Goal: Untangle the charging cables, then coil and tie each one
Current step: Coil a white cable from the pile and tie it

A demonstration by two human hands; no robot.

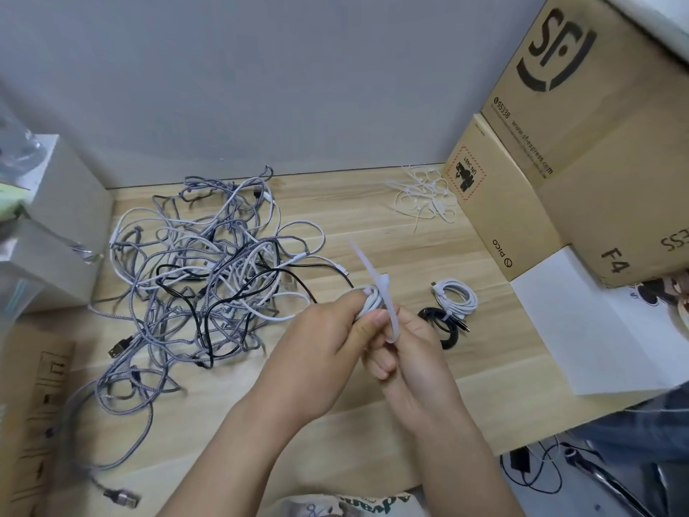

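A big tangle of grey braided, white and black charging cables (208, 278) lies on the left half of the wooden table (373, 225). My left hand (320, 352) grips a coiled white cable (371, 302) above the table's middle. A white zip tie (376, 281) wraps around that coil, its tail sticking up to the left. My right hand (414, 352) pinches the tie's lower end. To the right lie a tied white coil (456, 298) and a tied black coil (443, 322).
Loose white zip ties (421, 195) are heaped at the back right beside stacked cardboard boxes (581, 151). A white sheet (581, 322) covers the right table edge. Grey boxes (56, 225) stand at the left, and a cardboard piece (33, 412) lies at front left.
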